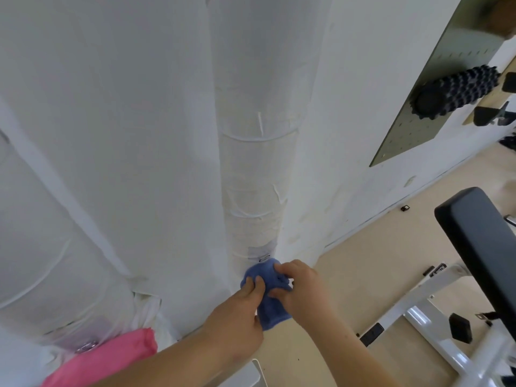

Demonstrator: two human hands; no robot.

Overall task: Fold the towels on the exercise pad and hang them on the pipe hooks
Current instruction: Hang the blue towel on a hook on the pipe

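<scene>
Both hands are up on the blue towel [262, 272], which is bunched against the middle white wrapped pipe [254, 163], right under a small metal hook [264, 258]. The left hand [240, 308] has its grip pinched on the towel's left edge, thumb on top. The right hand [303, 289] has its fingers curled into the fabric on the other side. So both grips are clamped on the towel, and nothing is loose yet.

What I'd worry about:
- The hook is tiny and the towel covers most of it. I can't tell if any fabric is actually caught. Letting go early probably means the towel drops to the floor.
- It looks more scrunched than folded up there, so the fold could fall open once the hands come off.
- The hook seems to sit on a taped patch of the pipe wrap, so a hard downward tug might pull it off.

The pink towel [111, 356] on the left pipe's hook [88, 346] looks hung already.
</scene>
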